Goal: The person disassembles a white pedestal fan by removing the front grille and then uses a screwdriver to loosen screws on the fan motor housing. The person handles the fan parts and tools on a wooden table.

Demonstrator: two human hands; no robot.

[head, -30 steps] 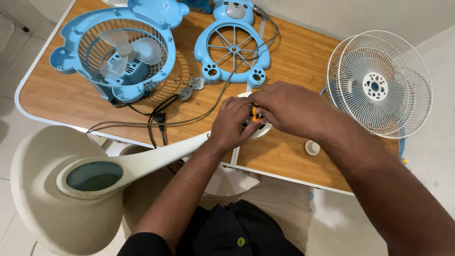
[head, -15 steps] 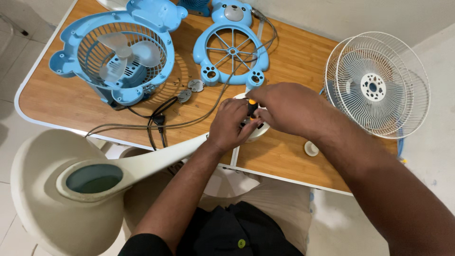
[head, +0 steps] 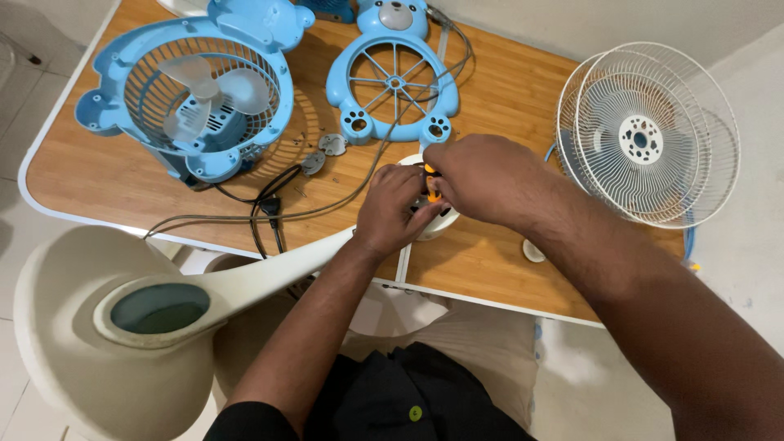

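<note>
white round part (head: 441,220), orange-black tool (head: 431,194), mostly hidden

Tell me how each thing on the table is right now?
Left hand: gripping the white part.
Right hand: holding an orange-handled tool onto it.
Blue fan body: front cover off, blades bare.
Blue front grille: lying flat, detached.
White fan guards: propped at the table edge.
</note>
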